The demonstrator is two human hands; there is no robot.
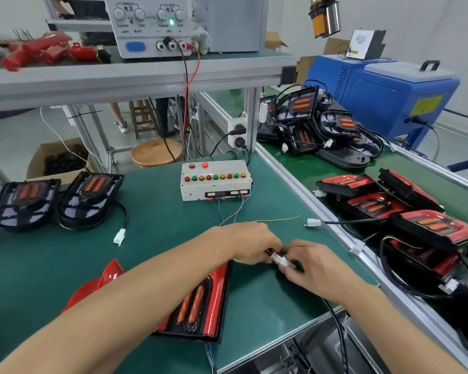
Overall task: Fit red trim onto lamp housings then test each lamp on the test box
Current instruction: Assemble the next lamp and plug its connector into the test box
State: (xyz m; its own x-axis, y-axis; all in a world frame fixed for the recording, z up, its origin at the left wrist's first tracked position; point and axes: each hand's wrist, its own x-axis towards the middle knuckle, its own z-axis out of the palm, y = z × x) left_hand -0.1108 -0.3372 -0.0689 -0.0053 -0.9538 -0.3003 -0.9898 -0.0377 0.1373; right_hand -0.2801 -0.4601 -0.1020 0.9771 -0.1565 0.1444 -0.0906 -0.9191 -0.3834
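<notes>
Both hands pinch the white connectors (281,259): left hand (250,242) on one half, right hand (312,265) on the other, beside the trimmed lamp (200,300) (its trim looks fitted). Testing has begun, I'd say; next, seat the plug and try the test box (215,179)

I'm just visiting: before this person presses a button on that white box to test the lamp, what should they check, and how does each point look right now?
1. Red trim seated on the lamp under the left arm: ok along the visible edge; the rest is hidden.
2. White connectors joined: cannot tell; the left hand and right hand pinch them together, but the fingers hide the joint.
3. Test box wired: ok; coloured leads run from its front toward the hands.
4. Power supply on: ok; a green light glows.
5. Test box powered: ok, probably; one red top button looks lit.
6. Loose connector nearby kept apart: ok.
</notes>
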